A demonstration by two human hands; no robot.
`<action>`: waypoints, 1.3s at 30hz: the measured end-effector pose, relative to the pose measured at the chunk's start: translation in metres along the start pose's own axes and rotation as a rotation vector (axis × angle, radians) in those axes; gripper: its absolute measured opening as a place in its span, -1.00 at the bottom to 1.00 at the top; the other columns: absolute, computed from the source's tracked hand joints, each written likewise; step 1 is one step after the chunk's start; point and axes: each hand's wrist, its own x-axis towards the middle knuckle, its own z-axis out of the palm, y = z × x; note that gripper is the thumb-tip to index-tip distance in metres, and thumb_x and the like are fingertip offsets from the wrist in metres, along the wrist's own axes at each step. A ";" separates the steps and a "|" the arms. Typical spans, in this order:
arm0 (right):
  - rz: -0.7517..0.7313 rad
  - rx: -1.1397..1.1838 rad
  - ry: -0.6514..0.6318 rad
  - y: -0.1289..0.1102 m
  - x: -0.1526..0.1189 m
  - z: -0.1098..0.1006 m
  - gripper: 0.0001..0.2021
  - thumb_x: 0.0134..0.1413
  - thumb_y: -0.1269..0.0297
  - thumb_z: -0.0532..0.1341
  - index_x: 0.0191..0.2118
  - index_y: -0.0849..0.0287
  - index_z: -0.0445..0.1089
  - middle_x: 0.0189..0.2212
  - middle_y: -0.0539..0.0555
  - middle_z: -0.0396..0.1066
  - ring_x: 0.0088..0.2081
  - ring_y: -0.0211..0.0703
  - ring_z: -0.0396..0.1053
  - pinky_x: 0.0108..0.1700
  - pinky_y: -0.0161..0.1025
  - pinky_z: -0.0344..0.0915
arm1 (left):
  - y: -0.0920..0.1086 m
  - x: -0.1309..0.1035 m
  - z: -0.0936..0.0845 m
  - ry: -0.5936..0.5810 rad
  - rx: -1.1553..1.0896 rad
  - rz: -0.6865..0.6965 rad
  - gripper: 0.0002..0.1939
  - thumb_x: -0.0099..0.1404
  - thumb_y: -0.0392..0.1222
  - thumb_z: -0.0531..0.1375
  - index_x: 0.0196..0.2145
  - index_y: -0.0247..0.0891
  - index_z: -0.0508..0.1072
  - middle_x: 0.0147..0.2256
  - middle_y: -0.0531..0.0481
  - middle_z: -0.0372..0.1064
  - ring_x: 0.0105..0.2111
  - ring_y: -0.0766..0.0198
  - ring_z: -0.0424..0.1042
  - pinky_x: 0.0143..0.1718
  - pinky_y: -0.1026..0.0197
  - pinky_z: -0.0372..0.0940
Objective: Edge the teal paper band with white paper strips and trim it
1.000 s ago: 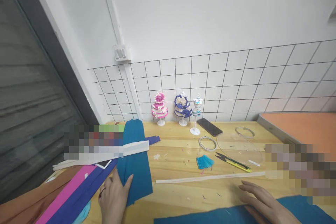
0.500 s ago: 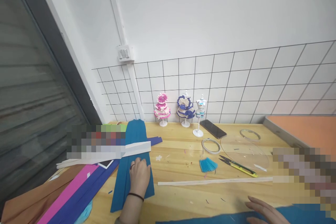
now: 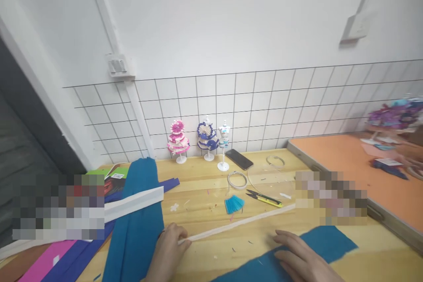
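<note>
My left hand [image 3: 167, 251] rests at the right edge of a folded teal crepe-paper bundle [image 3: 137, 224] and pinches the near end of a long thin white strip [image 3: 238, 224] that runs right across the wooden table [image 3: 205, 189]. My right hand [image 3: 302, 260] lies flat, fingers apart, on a flat teal paper sheet [image 3: 317, 246] at the front right. A small pleated teal fan [image 3: 234, 204] lies beyond the strip.
Yellow-handled snips [image 3: 264, 197], a tape ring [image 3: 237, 179], a clear round sheet [image 3: 271, 176], a phone [image 3: 239, 159] and three paper-dress mannequins [image 3: 198, 139] stand at the back. Coloured paper strips [image 3: 62, 257] and a white folded strip [image 3: 132, 202] lie left. An orange table [image 3: 363, 172] adjoins right.
The view swung right. My left hand slid off the top of the teal bundle to its right edge and took the end of the white strip. My right hand stays on the teal sheet.
</note>
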 end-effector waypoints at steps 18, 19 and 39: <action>0.216 0.203 -0.137 0.058 0.056 -0.002 -0.69 0.19 0.31 -0.09 -0.26 0.16 0.39 -0.30 0.15 0.41 -0.20 -0.08 0.33 -0.14 -0.17 0.25 | 0.006 0.003 0.002 -0.028 0.048 0.043 -0.86 0.10 -0.23 0.02 -0.54 -0.22 0.33 -0.46 0.00 0.37 -0.35 0.20 0.34 -0.31 0.22 0.12; 0.230 0.191 -0.142 0.067 0.060 0.000 -0.71 0.16 0.33 -0.06 -0.29 0.17 0.41 -0.33 0.16 0.42 -0.23 -0.06 0.33 -0.17 -0.16 0.25 | 0.005 0.003 0.002 -0.031 0.046 0.045 -0.88 0.09 -0.24 0.03 -0.53 -0.22 0.33 -0.45 0.00 0.38 -0.34 0.20 0.34 -0.30 0.23 0.13; 0.184 0.202 -0.343 0.094 0.069 0.009 -0.80 -0.15 0.50 0.05 -0.51 0.17 0.40 -0.46 0.06 0.39 -0.32 -0.17 0.30 -0.29 -0.34 0.18 | 0.000 0.004 0.003 -0.094 0.037 0.110 -0.92 0.06 -0.28 0.02 -0.49 -0.20 0.30 -0.44 0.03 0.32 -0.36 0.22 0.31 -0.30 0.21 0.12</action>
